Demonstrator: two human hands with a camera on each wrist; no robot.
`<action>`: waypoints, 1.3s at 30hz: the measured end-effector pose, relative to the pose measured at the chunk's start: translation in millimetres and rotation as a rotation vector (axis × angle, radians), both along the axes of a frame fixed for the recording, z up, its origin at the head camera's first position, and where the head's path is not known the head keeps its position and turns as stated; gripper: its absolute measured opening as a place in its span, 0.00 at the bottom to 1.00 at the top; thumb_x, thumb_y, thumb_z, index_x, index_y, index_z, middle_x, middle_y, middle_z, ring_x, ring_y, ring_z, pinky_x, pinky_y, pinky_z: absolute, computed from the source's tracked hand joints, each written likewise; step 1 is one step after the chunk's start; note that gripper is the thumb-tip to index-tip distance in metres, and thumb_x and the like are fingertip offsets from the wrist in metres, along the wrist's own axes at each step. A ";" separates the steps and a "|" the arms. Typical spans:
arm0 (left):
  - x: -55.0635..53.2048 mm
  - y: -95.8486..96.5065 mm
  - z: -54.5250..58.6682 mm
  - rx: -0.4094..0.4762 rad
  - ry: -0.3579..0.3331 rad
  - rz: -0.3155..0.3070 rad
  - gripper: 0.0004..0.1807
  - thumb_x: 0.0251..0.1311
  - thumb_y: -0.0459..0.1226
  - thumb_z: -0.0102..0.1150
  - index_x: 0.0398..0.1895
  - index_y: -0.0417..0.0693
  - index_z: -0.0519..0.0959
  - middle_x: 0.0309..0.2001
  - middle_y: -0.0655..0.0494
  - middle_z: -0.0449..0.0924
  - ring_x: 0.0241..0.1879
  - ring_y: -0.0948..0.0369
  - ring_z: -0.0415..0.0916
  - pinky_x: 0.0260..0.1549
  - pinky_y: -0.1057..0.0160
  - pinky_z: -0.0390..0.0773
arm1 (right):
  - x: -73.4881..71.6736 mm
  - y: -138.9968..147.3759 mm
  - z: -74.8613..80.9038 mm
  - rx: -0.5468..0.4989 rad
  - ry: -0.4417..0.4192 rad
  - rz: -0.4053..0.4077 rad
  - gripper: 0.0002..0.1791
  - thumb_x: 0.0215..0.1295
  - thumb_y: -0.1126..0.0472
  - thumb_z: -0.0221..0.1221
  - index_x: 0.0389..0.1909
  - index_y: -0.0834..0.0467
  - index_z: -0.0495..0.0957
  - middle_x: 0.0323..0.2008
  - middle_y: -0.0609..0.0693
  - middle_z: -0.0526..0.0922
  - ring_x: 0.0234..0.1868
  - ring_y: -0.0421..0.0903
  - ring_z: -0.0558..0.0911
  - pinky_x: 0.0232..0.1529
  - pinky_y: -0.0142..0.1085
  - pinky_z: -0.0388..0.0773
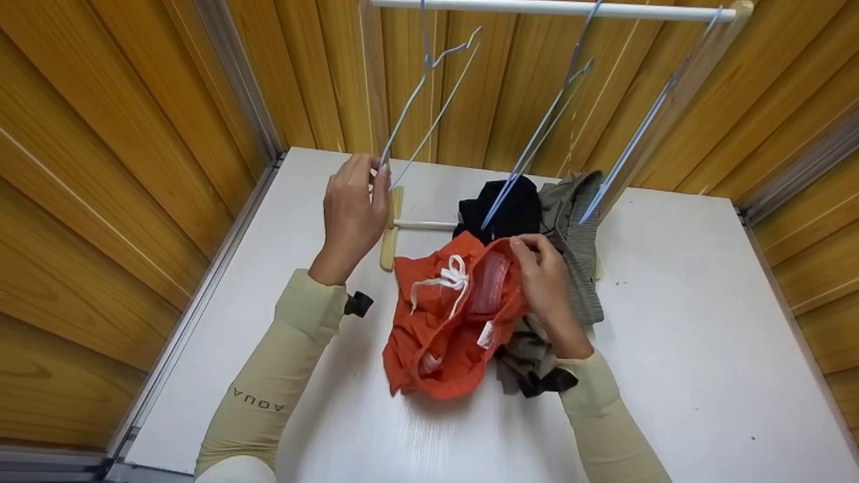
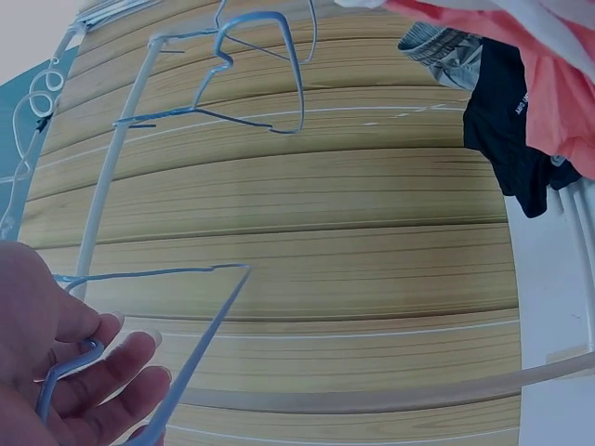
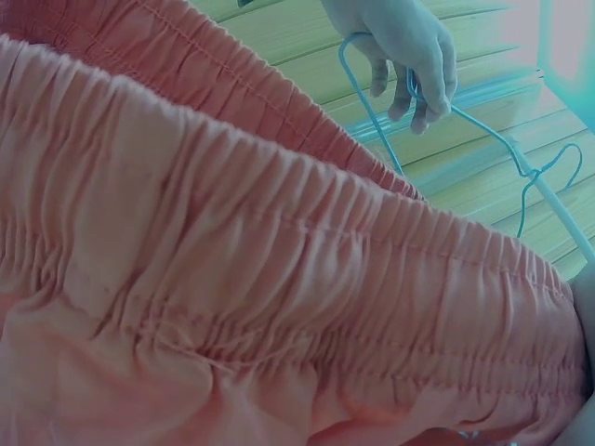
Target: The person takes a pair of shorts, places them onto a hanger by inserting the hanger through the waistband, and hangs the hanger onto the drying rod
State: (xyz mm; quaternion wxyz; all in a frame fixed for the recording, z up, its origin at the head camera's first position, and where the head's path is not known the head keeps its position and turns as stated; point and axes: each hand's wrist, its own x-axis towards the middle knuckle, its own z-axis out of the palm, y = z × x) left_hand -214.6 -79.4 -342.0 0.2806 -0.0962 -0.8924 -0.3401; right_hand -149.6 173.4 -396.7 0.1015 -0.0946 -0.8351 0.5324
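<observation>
My left hand [image 1: 356, 208] grips the near end of the leftmost blue wire hanger [image 1: 405, 111], which hangs from the white rail. In the left wrist view the thumb and fingers curl round the hanger's wire [image 2: 209, 344]. My right hand [image 1: 543, 278] pinches the elastic waistband of orange shorts [image 1: 429, 335] with a white drawstring bow [image 1: 455, 274]. The waistband opens toward me, showing the inside and a white label. Close up in the right wrist view is the gathered waistband [image 3: 307, 251], with the left hand on the hanger beyond it.
Two more wire hangers [image 1: 537, 134] hang to the right on the white rail [image 1: 557, 7] of a wooden stand [image 1: 671, 114]. Black clothing [image 1: 503, 201] and grey-green clothing [image 1: 580, 248] lie behind the shorts on the white table [image 1: 698, 349]. Wood-panelled walls enclose the back and sides.
</observation>
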 end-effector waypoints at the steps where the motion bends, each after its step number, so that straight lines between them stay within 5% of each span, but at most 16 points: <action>1: 1.6 -0.2 0.0 0.000 0.003 -0.001 0.11 0.71 0.41 0.48 0.43 0.43 0.77 0.37 0.49 0.78 0.40 0.55 0.76 0.41 0.58 0.73 | -0.4 0.3 0.3 -0.001 -0.001 0.003 0.18 0.70 0.47 0.52 0.48 0.56 0.79 0.43 0.56 0.82 0.40 0.45 0.77 0.43 0.35 0.71; 7: 11.0 -3.3 -2.3 0.011 0.029 -0.014 0.11 0.72 0.40 0.48 0.42 0.42 0.77 0.37 0.49 0.79 0.39 0.55 0.76 0.40 0.59 0.74 | -3.5 2.7 1.7 -0.008 0.020 0.016 0.17 0.71 0.50 0.52 0.46 0.59 0.79 0.43 0.56 0.83 0.39 0.43 0.78 0.42 0.33 0.72; 13: 19.8 -8.5 -6.6 0.030 0.049 -0.040 0.11 0.71 0.39 0.49 0.42 0.42 0.77 0.35 0.49 0.78 0.36 0.55 0.76 0.35 0.60 0.75 | -5.9 8.1 2.7 0.031 0.076 0.023 0.19 0.70 0.47 0.54 0.35 0.58 0.84 0.32 0.52 0.83 0.31 0.40 0.77 0.34 0.28 0.72; 20: 29.7 -15.3 -14.5 0.034 0.083 -0.067 0.10 0.71 0.37 0.49 0.42 0.41 0.78 0.34 0.49 0.79 0.34 0.56 0.77 0.35 0.60 0.79 | -1.3 11.1 16.9 -0.016 0.087 0.048 0.24 0.68 0.52 0.57 0.20 0.67 0.78 0.14 0.39 0.69 0.17 0.35 0.67 0.18 0.28 0.64; 24: 34.1 -17.1 -18.1 0.047 0.090 -0.076 0.09 0.70 0.37 0.49 0.41 0.41 0.77 0.32 0.50 0.80 0.33 0.56 0.77 0.36 0.59 0.79 | -5.1 16.1 9.9 -0.002 0.096 0.046 0.23 0.67 0.49 0.58 0.21 0.64 0.80 0.15 0.40 0.72 0.16 0.35 0.69 0.17 0.28 0.67; 39: 47.2 -23.0 -21.6 0.118 0.166 -0.132 0.09 0.69 0.35 0.51 0.39 0.39 0.78 0.26 0.48 0.81 0.26 0.58 0.77 0.31 0.60 0.80 | -4.2 20.4 24.2 0.000 0.058 0.027 0.21 0.69 0.53 0.56 0.26 0.68 0.81 0.14 0.43 0.74 0.13 0.34 0.71 0.16 0.27 0.72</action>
